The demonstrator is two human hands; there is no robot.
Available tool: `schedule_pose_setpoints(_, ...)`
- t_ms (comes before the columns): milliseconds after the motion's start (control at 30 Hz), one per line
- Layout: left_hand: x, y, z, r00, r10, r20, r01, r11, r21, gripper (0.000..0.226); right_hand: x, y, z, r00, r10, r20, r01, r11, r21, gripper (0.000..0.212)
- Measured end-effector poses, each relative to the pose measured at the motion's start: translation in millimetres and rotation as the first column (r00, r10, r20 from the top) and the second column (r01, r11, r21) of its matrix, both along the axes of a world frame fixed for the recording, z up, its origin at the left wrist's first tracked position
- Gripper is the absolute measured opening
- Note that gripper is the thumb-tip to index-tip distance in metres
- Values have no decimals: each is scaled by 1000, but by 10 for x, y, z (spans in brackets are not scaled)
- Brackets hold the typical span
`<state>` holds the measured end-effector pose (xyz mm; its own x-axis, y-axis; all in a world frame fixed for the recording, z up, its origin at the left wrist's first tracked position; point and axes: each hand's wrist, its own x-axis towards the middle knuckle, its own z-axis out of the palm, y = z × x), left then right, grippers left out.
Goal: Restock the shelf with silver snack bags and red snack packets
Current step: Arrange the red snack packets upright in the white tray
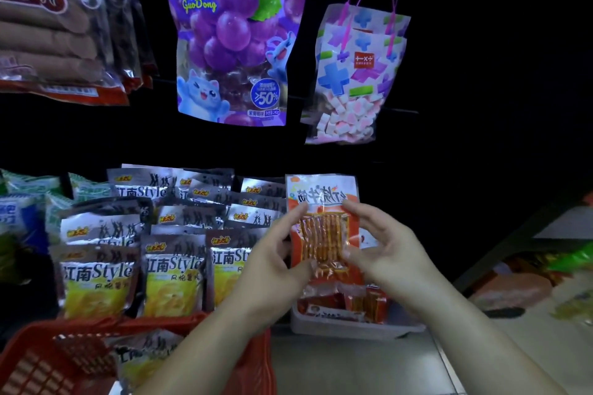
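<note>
An upright red snack packet (322, 202) with orange sticks in its clear window is held between both hands. My left hand (272, 263) grips its left edge and my right hand (388, 253) grips its right edge, fingers curled round it. Below it, more red packets (346, 305) lie in a pale tray (353, 327) on the shelf. To the left, several silver snack bags (173, 266) stand in rows on the shelf. One more silver bag (144, 359) lies in the red basket (41, 362) at lower left.
Above hang a purple grape jelly bag (234, 35), a clear bag of pink and white candy (356, 74) and brown snack packs (54, 26). Green and blue bags (29, 205) fill the far left. A dark shelf post and other goods sit at right.
</note>
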<state>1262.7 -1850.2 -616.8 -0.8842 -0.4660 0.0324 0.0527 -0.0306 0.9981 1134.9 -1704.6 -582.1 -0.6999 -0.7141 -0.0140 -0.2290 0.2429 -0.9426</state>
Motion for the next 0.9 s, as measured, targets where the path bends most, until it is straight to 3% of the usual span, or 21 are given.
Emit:
schedule_pose_setpoints(100, -14, 14, -24, 1000, 23, 4, -23, 998, 51, 75, 27, 20, 13, 990, 122, 67, -125, 991, 44, 86)
schedule_pose_setpoints(267, 8, 55, -13, 998, 55, -17, -55, 998, 37, 65, 12, -10, -49, 998, 61, 27, -63, 995, 78, 85)
schedule_pose_setpoints(400, -35, 68, -64, 994, 105, -12, -105, 994, 15, 68, -23, -22, -140, 961, 40, -275, 17, 979, 202, 82)
schedule_pose_setpoints(467, -55, 77, -123, 990, 134, -40, -137, 988, -66, 69, -66, -28, -165, 897, -71, -435, 156, 974, 162, 64)
schedule_pose_setpoints(500, -63, 77, -147, 986, 157, -61, -166, 969, -182, 68, -81, -28, -161, 880, -129, -458, 196, 975, 101, 51)
schedule_pose_setpoints(567, -87, 84, -170, 975, 164, -150, -213, 883, -418, 56, -20, -61, -103, 940, -167, -297, 161, 986, -45, 35)
schedule_pose_setpoints(600, -97, 115, -171, 973, 138, -187, -215, 843, -493, 46, 20, -88, -82, 983, -142, -118, 129, 986, -110, 37)
schedule_pose_setpoints(667, -105, 215, -175, 974, 65, -218, -192, 746, -637, 30, 83, -144, -63, 983, -88, 161, 119, 973, -195, 39)
schedule_pose_setpoints(733, -98, 324, -190, 976, -49, -212, -121, 689, -715, 25, 74, -174, -92, 965, -149, 214, 194, 959, -206, 23)
schedule_pose_setpoints(800, -109, 360, -227, 977, -131, -168, 1, 792, -610, 26, -2, -150, -134, 943, -278, 183, 308, 938, -161, 13)
schedule_pose_setpoints(900, -206, 173, -416, 996, 40, -84, -65, 944, -324, 34, -144, -43, -178, 921, -340, 190, 367, 921, -132, 9)
